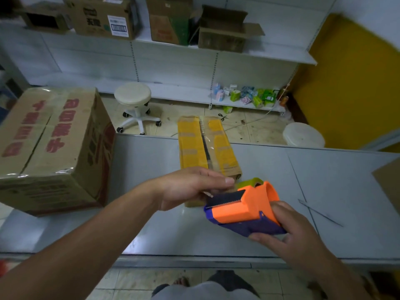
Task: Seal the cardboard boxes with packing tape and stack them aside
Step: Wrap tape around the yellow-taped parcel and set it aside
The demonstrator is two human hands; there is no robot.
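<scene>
An orange and purple tape dispenser [242, 210] with a green roll core hangs over the grey table [164, 230]; my right hand [287, 230] grips its body from below right. My left hand [192, 186] reaches in from the left, fingers at the serrated blade end where the tape edge sits. Just behind them lies a narrow yellow-printed cardboard box [207, 146], clear tape along its centre seam. A large brown box [52, 146] with red lettering and taped flaps stands at the table's left end.
Beyond the table stand a white wheeled stool [133, 98] and a white round bucket lid [303, 135] on a tiled floor. White shelves hold several open cardboard boxes [220, 31] above and small colourful packs [249, 96] below. A cardboard corner [389, 182] shows at right.
</scene>
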